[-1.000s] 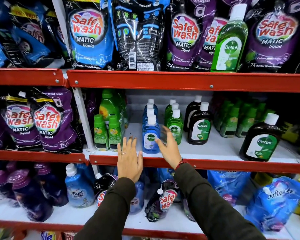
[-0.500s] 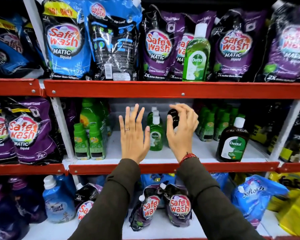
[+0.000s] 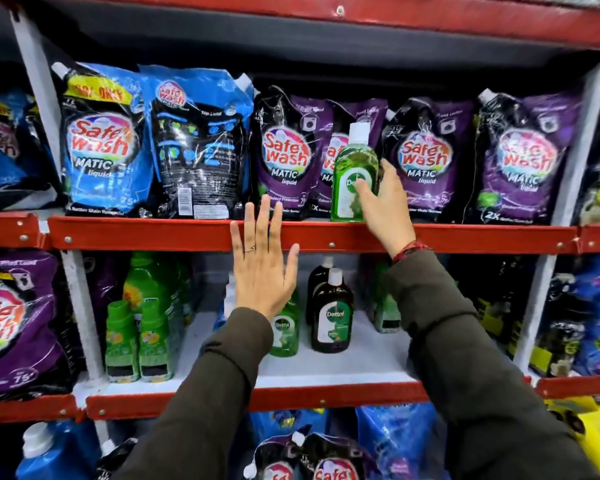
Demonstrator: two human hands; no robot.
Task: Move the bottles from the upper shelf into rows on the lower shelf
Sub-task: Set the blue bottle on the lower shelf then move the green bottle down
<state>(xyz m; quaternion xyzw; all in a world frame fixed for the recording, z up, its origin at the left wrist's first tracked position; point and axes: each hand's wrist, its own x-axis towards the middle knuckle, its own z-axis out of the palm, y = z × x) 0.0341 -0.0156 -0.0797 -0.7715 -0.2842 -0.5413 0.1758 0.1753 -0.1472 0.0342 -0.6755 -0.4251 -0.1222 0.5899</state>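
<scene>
A green Dettol bottle (image 3: 349, 174) with a white cap stands on the upper shelf (image 3: 153, 233) among detergent pouches. My right hand (image 3: 383, 206) is wrapped around its right side, thumb on the label. My left hand (image 3: 262, 265) hovers open, fingers spread, in front of the red shelf edge. On the lower shelf (image 3: 343, 367) stand a brown Dettol bottle (image 3: 331, 315) with another behind it, and a green Dettol bottle (image 3: 286, 332) partly hidden by my left wrist.
Safe Wash pouches (image 3: 284, 157) crowd the upper shelf on both sides of the green bottle. Small green bottles (image 3: 137, 341) stand at the lower shelf's left. White uprights (image 3: 80, 313) divide the bays. More pouches and blue bottles fill the bottom shelf.
Both hands rose from the lower shelf. My right hand went up to the upper shelf and closed around the green Dettol bottle. The view tilted upward.
</scene>
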